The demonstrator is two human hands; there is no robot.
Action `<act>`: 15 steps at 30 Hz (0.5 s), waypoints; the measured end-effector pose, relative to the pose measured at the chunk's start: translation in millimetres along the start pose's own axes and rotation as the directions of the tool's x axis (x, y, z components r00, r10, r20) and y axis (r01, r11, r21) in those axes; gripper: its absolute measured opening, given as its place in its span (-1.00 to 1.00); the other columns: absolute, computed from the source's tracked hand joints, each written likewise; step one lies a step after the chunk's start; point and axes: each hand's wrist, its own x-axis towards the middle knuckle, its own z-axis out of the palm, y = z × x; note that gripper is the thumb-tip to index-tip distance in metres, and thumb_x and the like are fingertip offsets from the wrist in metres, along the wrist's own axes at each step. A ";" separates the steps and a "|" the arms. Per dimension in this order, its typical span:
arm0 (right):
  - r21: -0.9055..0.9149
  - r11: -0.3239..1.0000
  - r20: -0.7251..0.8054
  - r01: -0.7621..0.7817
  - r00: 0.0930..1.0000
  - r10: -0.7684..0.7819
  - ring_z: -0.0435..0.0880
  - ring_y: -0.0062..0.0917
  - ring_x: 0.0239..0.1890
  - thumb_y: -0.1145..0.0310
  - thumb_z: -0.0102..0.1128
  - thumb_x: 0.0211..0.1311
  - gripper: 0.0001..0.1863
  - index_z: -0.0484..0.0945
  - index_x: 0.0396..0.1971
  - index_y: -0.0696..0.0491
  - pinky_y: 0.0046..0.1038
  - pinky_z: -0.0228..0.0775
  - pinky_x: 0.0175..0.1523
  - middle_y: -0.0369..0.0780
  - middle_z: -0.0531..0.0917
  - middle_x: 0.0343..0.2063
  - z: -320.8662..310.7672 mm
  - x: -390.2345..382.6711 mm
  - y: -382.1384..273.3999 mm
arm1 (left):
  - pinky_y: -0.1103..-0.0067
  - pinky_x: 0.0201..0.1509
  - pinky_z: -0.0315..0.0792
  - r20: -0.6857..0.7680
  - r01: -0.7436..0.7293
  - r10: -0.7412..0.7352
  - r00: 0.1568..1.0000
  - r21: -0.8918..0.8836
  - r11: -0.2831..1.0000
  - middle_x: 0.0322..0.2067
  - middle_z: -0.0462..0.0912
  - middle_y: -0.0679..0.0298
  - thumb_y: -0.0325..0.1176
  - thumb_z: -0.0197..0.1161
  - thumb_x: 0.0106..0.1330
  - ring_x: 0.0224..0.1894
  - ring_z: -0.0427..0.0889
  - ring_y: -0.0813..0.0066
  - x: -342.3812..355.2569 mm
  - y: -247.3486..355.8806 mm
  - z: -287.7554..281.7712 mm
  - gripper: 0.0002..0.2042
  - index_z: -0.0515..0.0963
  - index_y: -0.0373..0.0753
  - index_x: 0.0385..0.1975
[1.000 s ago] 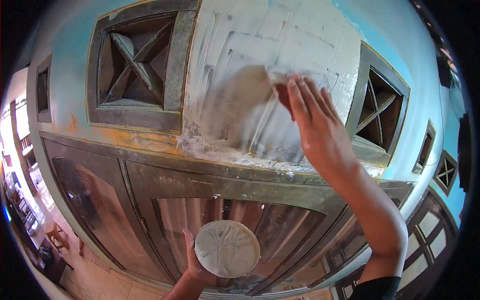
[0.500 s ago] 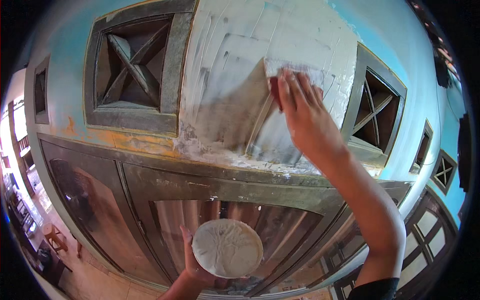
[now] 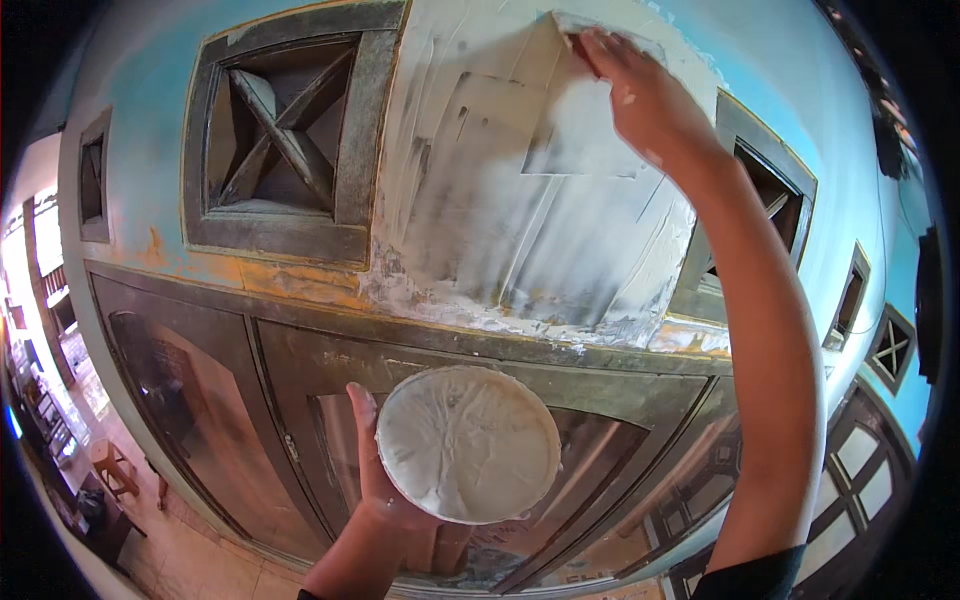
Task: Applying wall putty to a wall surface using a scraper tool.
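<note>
My right hand (image 3: 650,95) reaches up to the wall and grips a putty scraper (image 3: 570,25), its wide blade against the upper part of a patch of wet putty (image 3: 480,200). The patch is whitish grey with streaks and ridges, and it fills the wall between two vent windows. Lower down, in front of the wooden door panels, my left hand (image 3: 385,490) holds a round container of putty (image 3: 470,445) from below and its left side, thumb up along the rim. Creamy white putty covers the container's top, its surface creased.
A wooden vent window with a crossed frame (image 3: 280,130) lies left of the patch, and another (image 3: 760,200) sits partly behind my right arm. Dark wooden doors with panes (image 3: 300,350) run below. At the far lower left a stool (image 3: 115,465) stands on the tiled floor.
My right hand has moved up the wall with the scraper, leaving a smoother strip with an edge below it. My left hand has raised the putty container, which looks larger now.
</note>
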 end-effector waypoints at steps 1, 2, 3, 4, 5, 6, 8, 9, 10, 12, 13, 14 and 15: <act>-0.062 0.995 -0.047 0.073 0.996 -0.076 0.43 -0.10 0.33 0.50 -0.03 0.35 -0.49 0.34 0.30 0.17 -0.16 0.28 0.41 0.00 0.48 0.26 8.9 -11.8 -4.2 | -0.08 0.36 0.28 -0.009 -0.016 0.015 1.000 -0.043 0.999 0.28 0.47 0.06 0.65 -0.19 0.19 0.30 0.44 -0.07 -2.1 2.1 -1.5 0.05 0.36 -0.25 0.35; -0.049 0.997 -0.013 0.066 0.998 -0.066 0.41 -0.10 0.35 0.48 -0.02 0.35 -0.49 0.34 0.30 0.18 -0.13 0.26 0.42 0.01 0.47 0.28 15.3 -25.3 -23.4 | -0.06 0.37 0.29 -0.022 -0.052 0.050 0.998 -0.084 0.995 0.29 0.47 0.05 0.64 -0.22 0.20 0.31 0.43 -0.05 -5.8 6.1 -4.4 0.05 0.35 -0.27 0.35; -0.042 0.997 0.025 0.057 0.998 -0.056 0.40 -0.09 0.37 0.46 -0.01 0.36 -0.49 0.35 0.30 0.19 -0.10 0.24 0.43 0.01 0.45 0.30 14.0 -44.3 -47.7 | -0.06 0.37 0.29 -0.023 -0.059 0.057 0.998 -0.086 0.995 0.29 0.47 0.05 0.64 -0.22 0.20 0.31 0.43 -0.05 -9.4 9.2 -7.4 0.05 0.35 -0.27 0.35; -0.035 0.996 0.072 0.078 0.995 -0.075 0.39 -0.10 0.38 0.43 0.01 0.35 -0.48 0.35 0.30 0.21 -0.10 0.23 0.44 0.01 0.45 0.30 12.9 -65.3 -72.2 | -0.04 0.37 0.30 -0.149 -0.103 0.123 0.981 0.134 0.986 0.29 0.47 0.03 0.64 -0.24 0.22 0.32 0.44 -0.05 -13.3 12.3 -11.3 0.06 0.35 -0.29 0.35; -0.019 0.995 0.114 0.101 0.989 -0.098 0.38 -0.11 0.39 0.41 0.03 0.35 -0.47 0.35 0.31 0.23 -0.09 0.22 0.45 0.00 0.45 0.29 10.3 -83.7 -97.7 | -0.02 0.37 0.31 -0.260 -0.120 0.220 0.940 0.352 0.928 0.30 0.46 0.01 0.63 -0.27 0.23 0.32 0.44 -0.04 -17.3 15.3 -13.2 0.06 0.35 -0.30 0.35; -0.011 0.991 0.181 0.136 0.975 -0.132 0.39 -0.13 0.38 0.40 0.04 0.34 -0.45 0.34 0.31 0.25 -0.09 0.20 0.46 -0.01 0.46 0.29 -2.2 -101.6 -118.9 | -0.04 0.36 0.32 -0.117 -0.089 0.115 0.986 0.211 0.973 0.31 0.45 -0.02 0.62 -0.28 0.25 0.30 0.46 -0.08 -17.2 16.0 -9.6 0.04 0.34 -0.28 0.37; 0.042 0.980 0.269 0.193 0.943 -0.197 0.41 -0.16 0.37 0.38 0.05 0.33 -0.43 0.33 0.32 0.27 -0.08 0.19 0.47 -0.03 0.46 0.28 -22.3 -132.7 -143.1 | -0.05 0.33 0.36 -0.008 -0.097 0.099 0.995 0.146 0.985 0.28 0.48 -0.03 0.56 -0.23 0.30 0.28 0.49 -0.09 -14.9 11.8 0.9 -0.02 0.38 -0.31 0.33; 0.087 0.972 0.286 0.217 0.929 -0.233 0.41 -0.17 0.36 0.37 0.06 0.33 -0.42 0.34 0.32 0.26 -0.07 0.19 0.47 -0.05 0.47 0.28 -25.8 -140.7 -147.2 | -0.06 0.29 0.40 0.099 -0.105 0.096 0.990 0.087 0.991 0.25 0.50 -0.05 0.50 -0.19 0.36 0.25 0.52 -0.10 -13.7 10.7 3.2 -0.07 0.41 -0.34 0.30; 0.140 0.968 0.271 0.207 0.933 -0.238 0.41 -0.15 0.37 0.41 0.08 0.31 -0.44 0.36 0.30 0.26 -0.06 0.20 0.46 -0.04 0.48 0.27 -30.9 -136.6 -146.3 | -0.03 0.28 0.42 0.048 -0.163 0.157 0.986 0.155 0.974 0.24 0.52 -0.04 0.47 -0.20 0.38 0.23 0.54 -0.08 -16.3 12.6 -2.4 -0.10 0.43 -0.32 0.29; 0.134 0.978 0.203 0.159 0.962 -0.184 0.42 -0.14 0.36 0.44 0.07 0.32 -0.47 0.38 0.29 0.24 -0.08 0.23 0.45 -0.03 0.48 0.27 -35.5 -103.6 -123.4 | -0.01 0.28 0.43 0.037 -0.187 0.183 0.982 0.155 0.970 0.23 0.53 -0.03 0.46 -0.20 0.39 0.22 0.55 -0.06 -19.5 13.5 -1.1 -0.12 0.44 -0.32 0.28; 0.119 0.987 0.143 0.105 0.982 -0.122 0.43 -0.14 0.36 0.48 0.06 0.32 -0.49 0.40 0.28 0.21 -0.11 0.25 0.43 -0.02 0.49 0.27 -36.0 -84.3 -103.0 | 0.01 0.27 0.45 0.030 -0.197 0.194 0.980 0.150 0.969 0.22 0.55 -0.02 0.45 -0.20 0.40 0.22 0.56 -0.04 -20.1 12.3 0.8 -0.13 0.46 -0.31 0.26; 0.112 0.989 0.052 0.093 0.994 -0.099 0.43 -0.12 0.34 0.52 0.04 0.32 -0.51 0.41 0.27 0.19 -0.13 0.27 0.42 -0.01 0.49 0.27 -31.3 -66.2 -74.8 | 0.01 0.27 0.45 0.029 -0.190 0.188 0.982 0.151 0.970 0.22 0.55 -0.02 0.45 -0.20 0.40 0.22 0.56 -0.04 -19.5 10.6 3.7 -0.13 0.46 -0.31 0.26; 0.105 0.991 -0.037 0.080 0.996 -0.076 0.44 -0.10 0.33 0.56 0.01 0.32 -0.52 0.42 0.26 0.17 -0.16 0.29 0.41 0.00 0.49 0.26 -26.2 -50.6 -45.1 | 0.02 0.26 0.46 0.025 -0.168 0.166 0.986 0.151 0.974 0.21 0.56 -0.01 0.45 -0.19 0.40 0.21 0.57 -0.03 -18.5 8.7 8.0 -0.14 0.47 -0.31 0.25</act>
